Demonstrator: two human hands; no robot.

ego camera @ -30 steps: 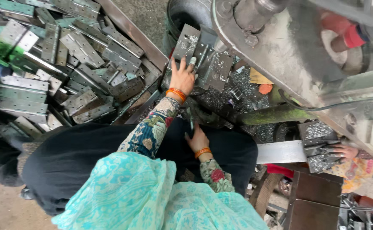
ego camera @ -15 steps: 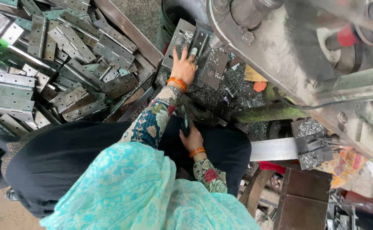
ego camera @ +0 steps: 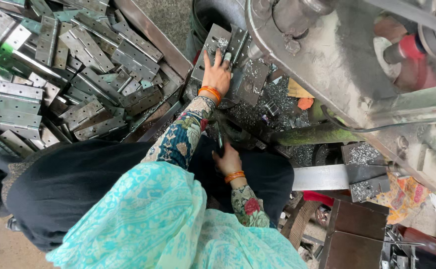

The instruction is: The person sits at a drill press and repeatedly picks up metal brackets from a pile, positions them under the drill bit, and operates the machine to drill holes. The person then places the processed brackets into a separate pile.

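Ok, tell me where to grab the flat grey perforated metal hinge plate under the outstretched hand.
Probably best by the long bare edge of the grey perforated hinge plate, coming from above: it lies flat and tilted against the machine, and the left hand already presses on its lower end.

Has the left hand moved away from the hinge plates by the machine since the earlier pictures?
No. The left hand lies flat on the same hinge plates beside the machine, as it did before; only the camera shifted.

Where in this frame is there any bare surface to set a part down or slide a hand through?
Little. The flat steel bar right of the lap is bare up to its shavings. The left hand rests on plates by the machine; the right hand sits low. The hinge pile and shavings are crowded.
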